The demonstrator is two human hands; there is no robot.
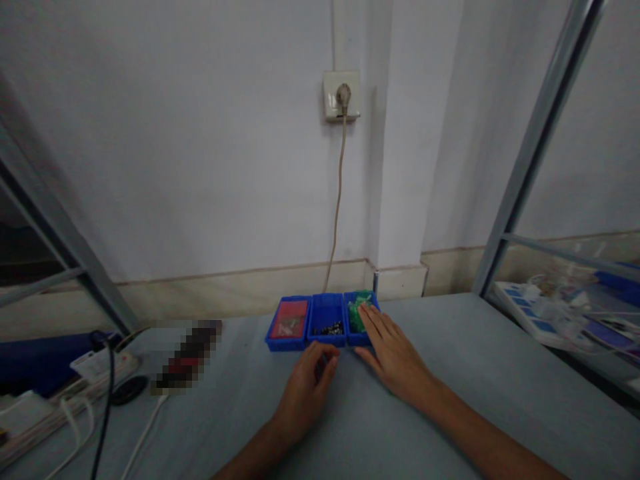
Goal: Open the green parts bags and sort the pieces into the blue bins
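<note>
Three small blue bins stand side by side on the grey table. My right hand (395, 353) reaches over the right bin (351, 337), its fingers stretched out and touching or just above the green pieces (356, 315) there. In front of the middle bin (327, 307), which holds small dark parts (333, 328), is my left hand (306, 387). Its fingers are curled with thumb and forefinger near each other; whether something small is between them is hidden. The left bin (287, 345) contains a red sheet or bag (294, 310) with small pale items on it.
A blurred-out dark object (187, 357) with a white cable lies on the table (235, 413) at left, near a power strip (95, 377). Another power strip (530, 313) with plugs is at right. Behind the bins, a cord (340, 180) hangs from a wall socket (341, 97).
</note>
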